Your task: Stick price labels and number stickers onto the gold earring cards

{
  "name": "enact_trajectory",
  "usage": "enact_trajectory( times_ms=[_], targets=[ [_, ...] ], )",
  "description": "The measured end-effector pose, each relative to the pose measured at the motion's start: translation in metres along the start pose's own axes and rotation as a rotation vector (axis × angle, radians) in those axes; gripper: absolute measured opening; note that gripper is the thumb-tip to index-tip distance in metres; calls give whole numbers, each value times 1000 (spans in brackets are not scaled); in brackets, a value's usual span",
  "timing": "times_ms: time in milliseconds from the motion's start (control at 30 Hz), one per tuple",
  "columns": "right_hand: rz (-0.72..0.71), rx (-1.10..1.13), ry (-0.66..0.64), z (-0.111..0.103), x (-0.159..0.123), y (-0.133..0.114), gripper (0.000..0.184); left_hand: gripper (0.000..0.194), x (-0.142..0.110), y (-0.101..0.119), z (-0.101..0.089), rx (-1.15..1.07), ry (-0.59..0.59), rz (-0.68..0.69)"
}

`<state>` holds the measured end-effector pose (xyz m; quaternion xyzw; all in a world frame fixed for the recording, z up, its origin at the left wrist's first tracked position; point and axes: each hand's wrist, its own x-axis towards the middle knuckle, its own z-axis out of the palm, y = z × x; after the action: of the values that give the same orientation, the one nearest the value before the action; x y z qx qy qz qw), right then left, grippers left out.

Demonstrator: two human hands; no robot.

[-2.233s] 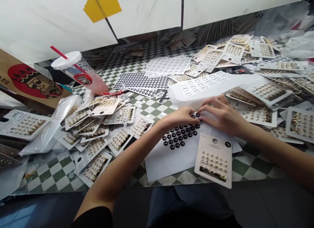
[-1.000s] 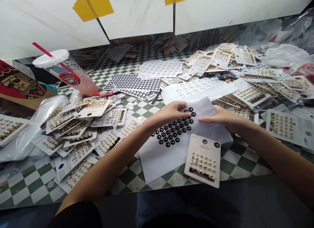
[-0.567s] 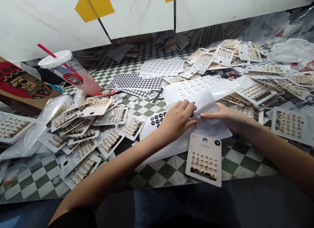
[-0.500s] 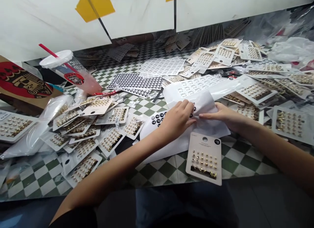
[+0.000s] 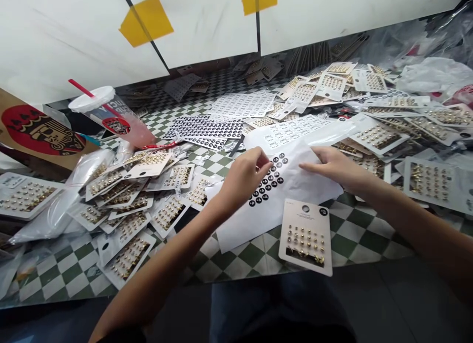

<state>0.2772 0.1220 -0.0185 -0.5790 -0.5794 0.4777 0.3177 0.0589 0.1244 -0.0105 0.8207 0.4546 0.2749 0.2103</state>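
A white sticker sheet (image 5: 251, 224) with rows of round black price stickers (image 5: 271, 180) lies on the checkered table in front of me. My left hand (image 5: 242, 178) rests on the sheet's left part, thumb and fingertips pinched together at the stickers' upper left; what they hold is too small to see. My right hand (image 5: 332, 166) grips the sheet's upper right edge, fingers pressed on the paper. An earring card (image 5: 306, 237) with gold studs and a black "3" sticker lies just below the sheet, near the table's front edge.
Heaps of earring cards lie at the left (image 5: 125, 205) and the right (image 5: 384, 131). More black sticker sheets (image 5: 207, 128) and white label sheets (image 5: 244, 104) lie behind. A lidded cup with a red straw (image 5: 114, 119) and a paper bag (image 5: 40, 133) stand far left.
My left hand has slid left off the middle of the sheet, uncovering the black stickers, and now pinches at their upper left. The right hand stays on the sheet's edge.
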Motion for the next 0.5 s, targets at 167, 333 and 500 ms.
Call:
enact_trajectory(
  times_ms=[167,333,500],
  targets=[
    [-323,-263,402,18,-71,-3,17,10,-57,42,13,298,251,331],
    [-259,138,259,72,-137,15,18,10,-101,71,45,242,334,356],
    [-63,550,330,94,-156,26,15,12,-113,77,59,-130,433,113]
  ],
)
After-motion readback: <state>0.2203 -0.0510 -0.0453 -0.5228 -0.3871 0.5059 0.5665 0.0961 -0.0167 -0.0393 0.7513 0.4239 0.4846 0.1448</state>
